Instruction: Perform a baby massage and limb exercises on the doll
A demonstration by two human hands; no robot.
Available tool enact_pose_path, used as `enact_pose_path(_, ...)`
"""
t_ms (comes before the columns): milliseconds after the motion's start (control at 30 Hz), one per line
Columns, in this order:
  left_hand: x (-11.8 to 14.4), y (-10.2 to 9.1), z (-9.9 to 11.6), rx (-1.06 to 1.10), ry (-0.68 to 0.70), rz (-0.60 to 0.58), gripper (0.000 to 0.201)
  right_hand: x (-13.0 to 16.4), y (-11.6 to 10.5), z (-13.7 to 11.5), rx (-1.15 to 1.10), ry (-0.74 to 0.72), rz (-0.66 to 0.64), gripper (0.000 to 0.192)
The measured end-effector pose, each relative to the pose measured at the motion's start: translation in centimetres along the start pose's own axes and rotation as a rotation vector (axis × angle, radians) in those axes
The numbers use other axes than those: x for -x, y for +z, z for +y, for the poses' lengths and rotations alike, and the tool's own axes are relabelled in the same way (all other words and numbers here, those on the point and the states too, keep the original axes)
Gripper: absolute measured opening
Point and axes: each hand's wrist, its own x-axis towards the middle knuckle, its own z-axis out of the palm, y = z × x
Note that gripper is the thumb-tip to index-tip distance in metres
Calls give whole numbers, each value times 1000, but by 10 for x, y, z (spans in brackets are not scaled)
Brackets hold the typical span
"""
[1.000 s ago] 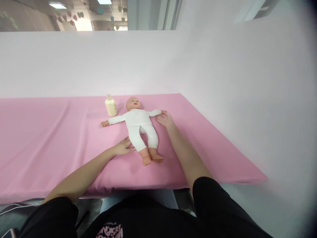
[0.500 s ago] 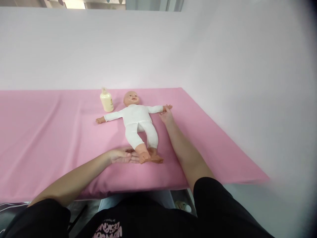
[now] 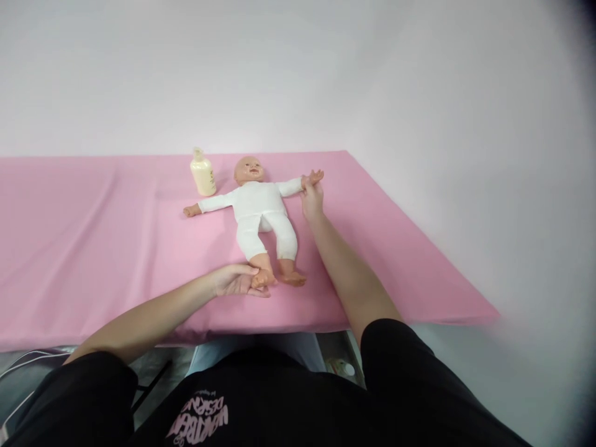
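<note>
A baby doll [image 3: 259, 202] with a white cloth body lies on its back on the pink sheet, its head toward the wall and arms spread. My left hand [image 3: 235, 280] holds the doll's foot on the left side, thumb on top and fingers underneath. The doll's other foot rests on the sheet beside it. My right hand [image 3: 312, 198] grips the doll's wrist on the right side, lifting that small hand slightly. The doll's left-side arm lies loose on the sheet.
A pale yellow pump bottle [image 3: 203, 175] stands left of the doll's head. The pink sheet [image 3: 93, 248] covers the table up to the white wall [image 3: 279, 74]. White cables [image 3: 37, 355] hang below the near edge at left; a capped container [image 3: 342, 367] sits under the table.
My left hand has closed around the foot it was lying under, and the doll's feet have moved apart. My right hand has taken a firmer hold at the wrist. The view tilted down.
</note>
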Motion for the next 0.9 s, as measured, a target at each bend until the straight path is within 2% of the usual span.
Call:
enact_pose_path(100, 12, 2, 20, -71, -26, 79, 31, 7, 14, -4, -6, -212, -27, 70)
enact_pose_path(167, 20, 5, 42, -134, -22, 151, 33, 14, 24, -6, 21, -287, -119, 71)
enact_pose_path(333, 21, 9, 105, -228, 4, 436, 45, 41, 43, -17, 200, -331, -301, 70)
enact_pose_path(433, 6, 5, 128, -235, 44, 551, 45, 54, 48, -21, 329, -365, -400, 63)
enact_pose_path(533, -10, -6, 132, -226, 43, 562, 44, 59, 49, -20, 447, -458, -522, 55)
enact_pose_path(667, -25, -22, 118, -226, 108, 482, 38, 58, 50, -17, 549, -507, -629, 49)
enact_pose_path(800, -29, -29, 105, -228, 170, 428, 33, 60, 48, -20, 538, -456, -642, 49)
enact_pose_path(900, -23, -33, 98, -230, 165, 339, 36, 59, 45, -23, 467, -402, -551, 53)
